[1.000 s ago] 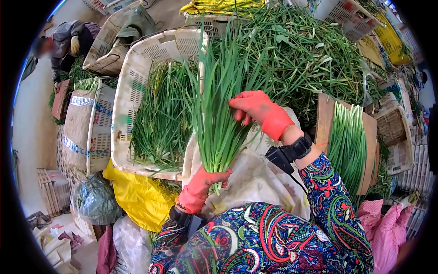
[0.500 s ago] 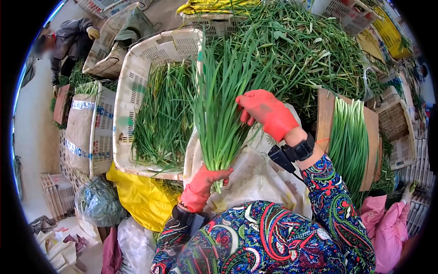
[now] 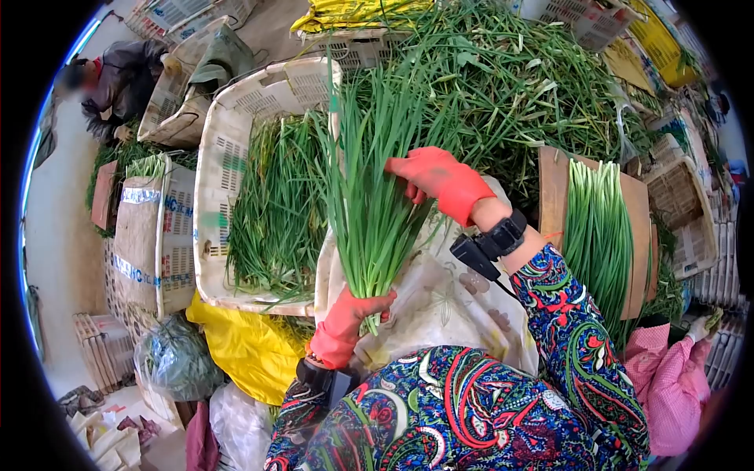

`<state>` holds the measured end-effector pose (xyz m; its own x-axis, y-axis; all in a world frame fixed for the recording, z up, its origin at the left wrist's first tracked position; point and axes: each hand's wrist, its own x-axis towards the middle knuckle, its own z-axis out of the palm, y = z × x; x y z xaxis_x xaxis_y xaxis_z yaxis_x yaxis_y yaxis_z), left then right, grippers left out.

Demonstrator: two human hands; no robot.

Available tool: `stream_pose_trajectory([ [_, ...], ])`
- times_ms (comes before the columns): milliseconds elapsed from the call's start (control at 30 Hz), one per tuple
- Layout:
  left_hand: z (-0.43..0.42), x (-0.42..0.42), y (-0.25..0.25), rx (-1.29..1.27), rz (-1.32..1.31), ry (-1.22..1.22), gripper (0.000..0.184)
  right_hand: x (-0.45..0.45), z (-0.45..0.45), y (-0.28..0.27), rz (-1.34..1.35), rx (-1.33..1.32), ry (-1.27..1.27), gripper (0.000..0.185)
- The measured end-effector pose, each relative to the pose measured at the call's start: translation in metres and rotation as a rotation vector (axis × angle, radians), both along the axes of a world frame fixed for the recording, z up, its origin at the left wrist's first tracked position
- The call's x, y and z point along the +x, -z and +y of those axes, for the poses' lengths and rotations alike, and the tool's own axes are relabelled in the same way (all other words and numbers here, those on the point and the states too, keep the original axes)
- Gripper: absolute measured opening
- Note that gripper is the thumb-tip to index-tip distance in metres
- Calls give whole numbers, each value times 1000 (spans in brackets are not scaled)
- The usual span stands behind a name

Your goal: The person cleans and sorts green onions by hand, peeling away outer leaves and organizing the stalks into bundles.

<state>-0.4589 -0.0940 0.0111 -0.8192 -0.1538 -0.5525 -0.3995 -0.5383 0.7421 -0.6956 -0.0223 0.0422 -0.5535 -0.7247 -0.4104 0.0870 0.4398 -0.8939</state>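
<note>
A loose bunch of garlic chives (image 3: 369, 235) stands upright in front of me, its long green leaves fanning out upward. My left hand (image 3: 345, 318), in a red rubber glove, is closed around the pale stem ends at the bottom. Against the right side of the leaves, higher up, is my right hand (image 3: 440, 184), gloved alike. Its fingers are curled in among the blades and pinch some of them; the fingertips are partly hidden. To the right, a neat stack of chives (image 3: 597, 228) lies on a brown board (image 3: 553, 188).
A white plastic crate (image 3: 212, 228) with chives stands at left. Behind the bunch rises a big heap of loose leaves (image 3: 518, 86). A yellow sheet (image 3: 243, 345) and a filled plastic bag (image 3: 179, 361) lie at lower left. A co-worker (image 3: 122, 78) bends over at upper left.
My right hand has shifted a little left, further into the leaves. The left hand keeps its hold on the stems. The co-worker's arms have moved, and the view has shifted slightly.
</note>
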Motion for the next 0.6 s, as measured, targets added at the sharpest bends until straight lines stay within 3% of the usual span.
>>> stream_pose_trajectory([
  [167, 0, 1, -1, -50, -24, 46, 31, 3, -2, 4, -40, -67, 32, 35],
  [267, -1, 2, 3, 7, -2, -5, 26, 7, 6, -8, -42, -65, 37, 32],
  [600, -1, -4, -1, 69, -19, -6, 27, -2, 10, 16, -664, -314, -1, 29],
])
